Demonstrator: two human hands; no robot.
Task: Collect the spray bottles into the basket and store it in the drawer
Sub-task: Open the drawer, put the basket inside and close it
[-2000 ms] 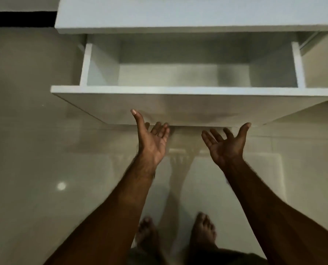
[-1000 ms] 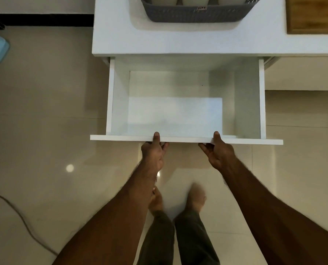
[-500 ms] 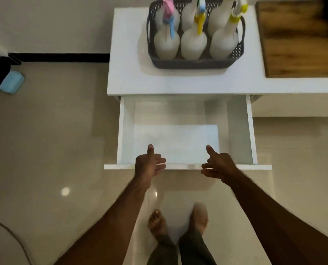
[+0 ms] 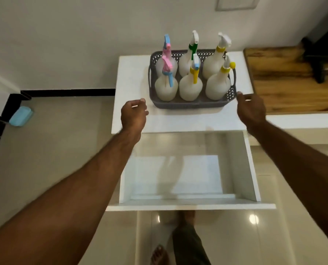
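A view from above, looking down at two bare arms reaching forward over an open white drawer (image 4: 190,180), which is pulled out and has nothing in it. Beyond the drawer, on the white tabletop (image 4: 132,73), sits a grey basket (image 4: 190,105) holding six white spray bottles (image 4: 190,87) upright in two rows of three, with pink, blue, green and yellow triggers.

The collecting appears done; the step in hand looks like taking hold of the basket to lower it into the drawer. The left hand (image 4: 134,114) is loosely curled and holds nothing, just beside the basket's near left corner but apart from it. The right hand (image 4: 251,109) is partly open, also holding nothing, its fingertips at or almost touching the near right corner.

The next move likely calls for both hands to grip the side handles evenly, so that the tall bottles stay upright.
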